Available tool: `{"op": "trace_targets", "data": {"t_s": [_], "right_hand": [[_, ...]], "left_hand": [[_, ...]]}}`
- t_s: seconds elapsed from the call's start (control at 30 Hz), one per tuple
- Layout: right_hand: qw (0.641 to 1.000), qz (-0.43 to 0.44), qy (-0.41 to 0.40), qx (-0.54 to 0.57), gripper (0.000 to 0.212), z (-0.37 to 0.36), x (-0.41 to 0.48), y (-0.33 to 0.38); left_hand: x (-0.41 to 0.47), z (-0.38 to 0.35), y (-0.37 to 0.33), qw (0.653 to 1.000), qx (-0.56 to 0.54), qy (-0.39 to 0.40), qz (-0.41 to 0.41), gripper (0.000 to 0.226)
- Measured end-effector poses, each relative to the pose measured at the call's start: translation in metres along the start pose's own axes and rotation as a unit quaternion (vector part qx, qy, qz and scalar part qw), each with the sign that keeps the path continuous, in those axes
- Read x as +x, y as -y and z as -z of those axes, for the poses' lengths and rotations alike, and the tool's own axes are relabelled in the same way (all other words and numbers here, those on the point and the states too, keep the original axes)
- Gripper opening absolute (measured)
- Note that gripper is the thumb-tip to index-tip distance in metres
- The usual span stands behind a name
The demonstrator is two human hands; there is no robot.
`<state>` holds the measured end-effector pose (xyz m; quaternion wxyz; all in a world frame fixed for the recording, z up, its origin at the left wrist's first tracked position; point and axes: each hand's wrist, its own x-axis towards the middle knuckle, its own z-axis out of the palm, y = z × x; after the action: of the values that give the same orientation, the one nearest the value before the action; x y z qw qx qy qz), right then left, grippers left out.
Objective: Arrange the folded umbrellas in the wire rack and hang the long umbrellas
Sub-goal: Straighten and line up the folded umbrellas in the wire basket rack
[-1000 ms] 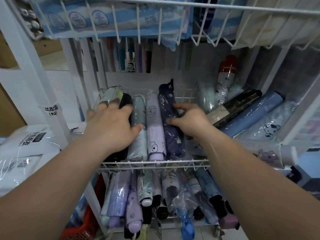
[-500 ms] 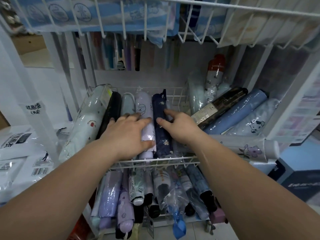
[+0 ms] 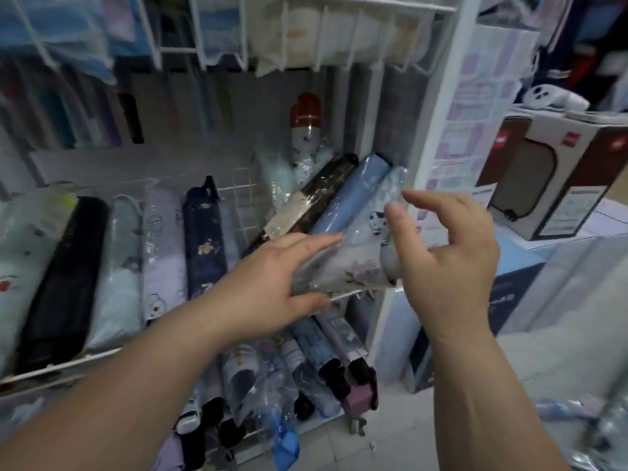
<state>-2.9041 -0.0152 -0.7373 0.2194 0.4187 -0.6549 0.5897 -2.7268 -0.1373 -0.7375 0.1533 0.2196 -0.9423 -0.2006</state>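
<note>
both hands are at the right end of the wire rack (image 3: 234,195), closing on a pale wrapped umbrella (image 3: 353,266) with a purple flower print that lies crosswise over the rack's front corner. the left hand (image 3: 268,283) is spread open, fingers flat along the umbrella's near side and thumb under it, cradling more than gripping. the right hand (image 3: 448,246) is half open at the umbrella's right end, thumb and fingers curled toward it; whether it has real hold cannot be told through the blur and the shiny wrap. to do this well, take the umbrella near both ends, lift it off the slanted ones behind, the blue umbrella (image 3: 350,195) and the brown-black umbrella (image 3: 306,209), then turn it to run front to back like the tidy row beside the navy umbrella (image 3: 204,243), easing it into the gap without nudging that row askew. the slick sleeve may slip, so a firm pinch seems wise. the rack's left end is cut off, the upper shelf is blurred, and any long umbrellas to hang cannot be made out with confidence.
</note>
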Motion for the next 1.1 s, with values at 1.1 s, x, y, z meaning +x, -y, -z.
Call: {"op": "trace_targets", "data": {"t_s": [1.1], "right_hand": [[0.885, -0.09, 0.409, 0.203, 0.058, -0.103, -0.019, 0.012]], "left_hand": [[0.056, 0.041, 0.027, 0.772, -0.459, -0.346, 0.273, 0.024]]}}
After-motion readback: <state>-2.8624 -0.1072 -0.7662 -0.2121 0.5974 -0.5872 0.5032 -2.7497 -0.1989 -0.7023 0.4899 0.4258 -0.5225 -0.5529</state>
